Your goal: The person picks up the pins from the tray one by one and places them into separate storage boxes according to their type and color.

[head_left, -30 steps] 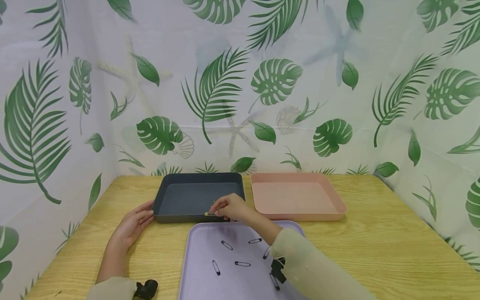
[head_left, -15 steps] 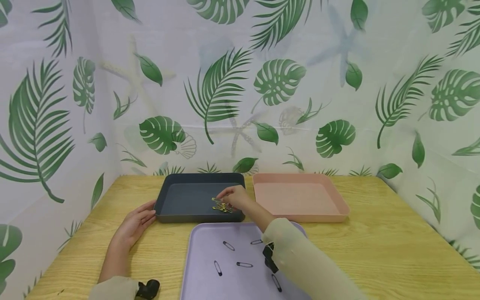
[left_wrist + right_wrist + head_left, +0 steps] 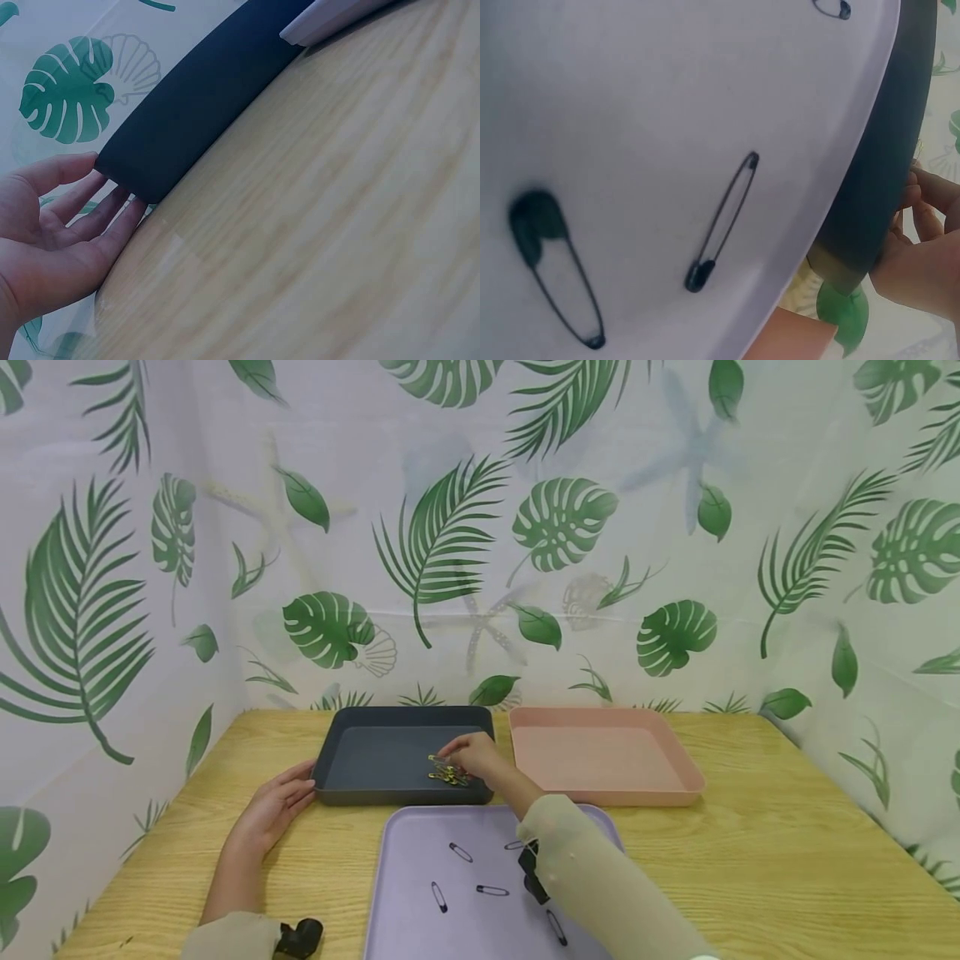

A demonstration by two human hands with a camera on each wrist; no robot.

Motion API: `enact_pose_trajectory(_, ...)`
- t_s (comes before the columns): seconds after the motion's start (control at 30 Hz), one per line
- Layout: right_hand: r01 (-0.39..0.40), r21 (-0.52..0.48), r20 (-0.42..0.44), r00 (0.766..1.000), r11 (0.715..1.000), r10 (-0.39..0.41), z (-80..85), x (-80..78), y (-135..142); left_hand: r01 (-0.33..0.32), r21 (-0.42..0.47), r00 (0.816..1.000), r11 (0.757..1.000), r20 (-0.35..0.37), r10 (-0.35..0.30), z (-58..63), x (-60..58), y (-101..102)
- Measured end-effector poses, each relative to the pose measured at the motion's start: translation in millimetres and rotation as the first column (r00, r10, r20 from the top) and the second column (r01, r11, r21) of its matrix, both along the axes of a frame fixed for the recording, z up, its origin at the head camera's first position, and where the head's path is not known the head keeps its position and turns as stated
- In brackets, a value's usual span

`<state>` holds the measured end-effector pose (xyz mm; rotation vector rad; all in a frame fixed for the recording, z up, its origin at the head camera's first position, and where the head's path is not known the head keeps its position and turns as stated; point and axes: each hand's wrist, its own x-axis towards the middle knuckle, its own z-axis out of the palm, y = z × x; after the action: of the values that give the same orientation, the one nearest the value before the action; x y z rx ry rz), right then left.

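Observation:
My left hand (image 3: 272, 806) rests its fairly straight fingers against the left end of the dark blue tray (image 3: 375, 752). In the left wrist view the thumb (image 3: 75, 166) touches the top of that tray's wall. Over the right part of the same tray, my right hand (image 3: 480, 756) pinches a gold-coloured safety pin (image 3: 434, 759) by its fingertips. Just below lies a small heap of gold safety pins (image 3: 450, 777), partly hidden by the fingers. Several black safety pins (image 3: 482, 888) lie scattered on the lilac tray (image 3: 412, 935), beneath and beside the right forearm.
A pink tray (image 3: 600, 756) stands right of the dark blue one, with a narrow gap between. The lilac tray sits in front of both on the wooden table (image 3: 765, 860). Leaf-patterned cloth (image 3: 465, 527) rises behind and at the sides.
My right hand has carried a gold safety pin from the dark blue tray's front rim to above the gold heap inside. The left hand stays in place; the head view has shifted slightly.

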<state>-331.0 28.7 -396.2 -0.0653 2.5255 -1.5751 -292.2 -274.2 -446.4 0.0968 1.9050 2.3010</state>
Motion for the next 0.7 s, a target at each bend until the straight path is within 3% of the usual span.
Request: enact_pose_trajectory(0.7,0.029,0.009,-0.037,0.999,1.0,-0.029,-9.2,-4.0,-1.1,0.005,-0.011,1.0,1.0,0.01,-0.005,0.9,0.5,0.9)
